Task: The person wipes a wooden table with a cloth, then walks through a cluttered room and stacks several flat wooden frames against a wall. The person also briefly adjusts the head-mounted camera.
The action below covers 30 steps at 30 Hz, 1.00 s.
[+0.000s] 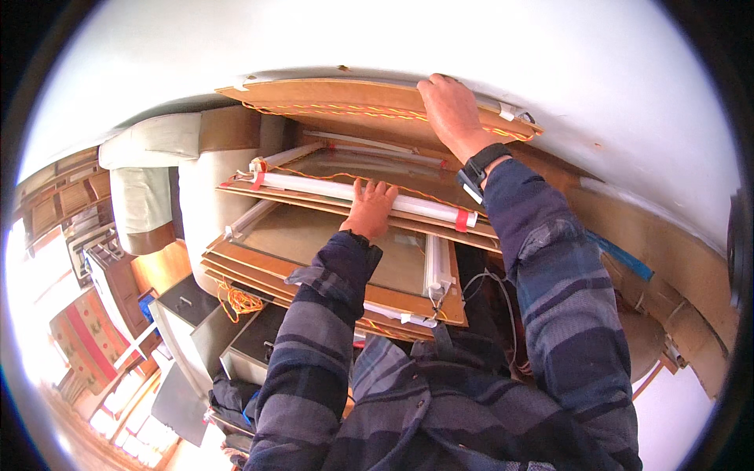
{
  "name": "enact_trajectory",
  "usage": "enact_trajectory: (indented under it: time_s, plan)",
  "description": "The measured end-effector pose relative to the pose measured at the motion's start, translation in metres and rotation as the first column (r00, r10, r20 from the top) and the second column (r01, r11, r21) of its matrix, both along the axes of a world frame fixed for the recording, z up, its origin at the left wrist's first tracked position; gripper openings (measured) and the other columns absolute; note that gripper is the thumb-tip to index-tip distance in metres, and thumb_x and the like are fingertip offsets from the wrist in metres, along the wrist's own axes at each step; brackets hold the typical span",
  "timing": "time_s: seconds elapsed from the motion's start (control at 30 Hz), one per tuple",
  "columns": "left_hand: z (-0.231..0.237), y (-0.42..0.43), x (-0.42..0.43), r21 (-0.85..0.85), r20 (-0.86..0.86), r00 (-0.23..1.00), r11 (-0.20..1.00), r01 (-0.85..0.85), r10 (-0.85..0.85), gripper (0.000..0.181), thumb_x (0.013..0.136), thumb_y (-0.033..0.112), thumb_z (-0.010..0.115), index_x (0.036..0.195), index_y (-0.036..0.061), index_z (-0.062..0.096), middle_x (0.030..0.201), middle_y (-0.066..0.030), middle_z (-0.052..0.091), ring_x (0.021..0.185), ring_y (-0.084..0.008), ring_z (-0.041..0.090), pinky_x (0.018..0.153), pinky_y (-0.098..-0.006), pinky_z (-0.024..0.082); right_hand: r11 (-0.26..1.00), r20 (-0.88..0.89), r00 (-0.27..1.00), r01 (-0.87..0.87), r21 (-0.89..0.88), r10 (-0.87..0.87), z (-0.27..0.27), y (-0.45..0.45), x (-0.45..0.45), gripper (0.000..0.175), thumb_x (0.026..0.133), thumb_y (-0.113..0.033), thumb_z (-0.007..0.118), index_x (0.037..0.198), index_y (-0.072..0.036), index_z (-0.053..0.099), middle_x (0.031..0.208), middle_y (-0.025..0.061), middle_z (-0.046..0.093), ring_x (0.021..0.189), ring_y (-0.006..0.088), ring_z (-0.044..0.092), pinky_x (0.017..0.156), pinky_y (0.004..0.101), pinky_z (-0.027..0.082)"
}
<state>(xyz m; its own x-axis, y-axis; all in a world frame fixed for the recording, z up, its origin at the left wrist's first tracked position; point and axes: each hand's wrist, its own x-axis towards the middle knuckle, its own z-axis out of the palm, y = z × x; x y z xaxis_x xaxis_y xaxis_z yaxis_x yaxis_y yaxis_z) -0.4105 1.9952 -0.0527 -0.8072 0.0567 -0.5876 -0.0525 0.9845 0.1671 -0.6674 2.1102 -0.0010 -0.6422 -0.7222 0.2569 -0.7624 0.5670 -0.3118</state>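
My left hand (371,209) has its fingers curled over a white tube-shaped strip (312,186), fixed with red tape along the upper edge of a leaning wooden panel (232,189). Farther up, my right hand (452,109) grips the top edge of a brown wooden board (330,94) by the white wall. Twisted red-and-yellow wire (330,109) runs along that board. Nearest my body stands a wood-framed panel with a glass-like sheet (330,235) and a white strip (436,265) down its right side. Both thumbs are mostly hidden.
A coil of orange-yellow wire (238,303) hangs at the front panels' left. Pale padded furniture (203,218) stands close on the left, with dark-topped cabinets (188,303) below it. On the right are a loose grey cable (503,288), a blue strip (621,256) and brown cardboard (665,235).
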Motion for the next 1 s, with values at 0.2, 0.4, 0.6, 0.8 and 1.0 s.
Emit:
enact_trajectory:
  time_s: [0.2, 0.4, 0.6, 0.8, 1.0]
  plan:
    - [0.0, 0.0, 0.0, -0.014, 0.031, 0.999, 1.0, 0.023, -0.023, 0.064, 0.081, 0.007, 0.075, 0.141, 0.0085, 0.052, 0.148, -0.0183, 0.053, 0.146, -0.0402, 0.045, 0.124, -0.0651, 0.025, 0.999, 0.033, 0.999, 0.002, -0.04, -0.001, -0.004, 0.002, -0.001, 0.006, 0.088, -0.009, 0.063, 0.086, -0.005, 0.068, 0.084, 0.0156, 0.07, 0.086, 0.0375, 0.072, 0.074, 0.0508, 0.058]
    - [0.002, 0.0, 0.0, 0.054, -0.033, 0.999, 0.999, -0.003, 0.005, 0.063, 0.078, 0.008, 0.081, 0.136, 0.0112, 0.057, 0.141, -0.0139, 0.057, 0.138, -0.0378, 0.052, 0.122, -0.0646, 0.028, 1.0, 0.109, 0.994, -0.029, 0.011, 0.028, -0.002, -0.003, 0.001, 0.015, 0.087, -0.011, 0.066, 0.076, -0.006, 0.075, 0.08, 0.0208, 0.074, 0.079, 0.0393, 0.076, 0.067, 0.0515, 0.059]
    - [0.0, 0.0, -0.003, -0.033, -0.016, 0.999, 0.998, 0.049, -0.049, 0.06, 0.082, 0.006, 0.079, 0.136, 0.0087, 0.055, 0.139, -0.017, 0.057, 0.137, -0.0389, 0.052, 0.122, -0.0635, 0.029, 0.961, 0.17, 0.976, -0.174, 0.213, 0.139, 0.002, -0.003, 0.03, 0.015, 0.084, -0.015, 0.069, 0.074, -0.008, 0.078, 0.075, 0.0163, 0.075, 0.075, 0.0332, 0.077, 0.065, 0.0466, 0.062]
    - [-0.002, 0.0, -0.001, -0.027, 0.002, 0.999, 0.999, 0.047, -0.047, 0.064, 0.082, 0.008, 0.08, 0.139, 0.0095, 0.05, 0.138, -0.0167, 0.056, 0.139, -0.0402, 0.049, 0.122, -0.0652, 0.029, 0.948, 0.133, 0.958, -0.275, 0.157, 0.255, 0.0, 0.003, 0.043, 0.016, 0.08, -0.019, 0.069, 0.071, -0.009, 0.077, 0.07, 0.0144, 0.073, 0.071, 0.0324, 0.076, 0.063, 0.0462, 0.06]
    - [-0.006, -0.001, -0.001, -0.027, 0.044, 0.997, 0.998, 0.059, -0.057, 0.064, 0.082, 0.008, 0.08, 0.139, 0.0098, 0.051, 0.141, -0.0159, 0.055, 0.142, -0.0394, 0.047, 0.124, -0.0645, 0.025, 0.955, 0.144, 0.958, -0.266, 0.134, 0.247, 0.002, 0.009, 0.023, 0.016, 0.08, -0.018, 0.069, 0.072, -0.007, 0.076, 0.07, 0.0159, 0.072, 0.072, 0.0349, 0.076, 0.064, 0.0467, 0.06]
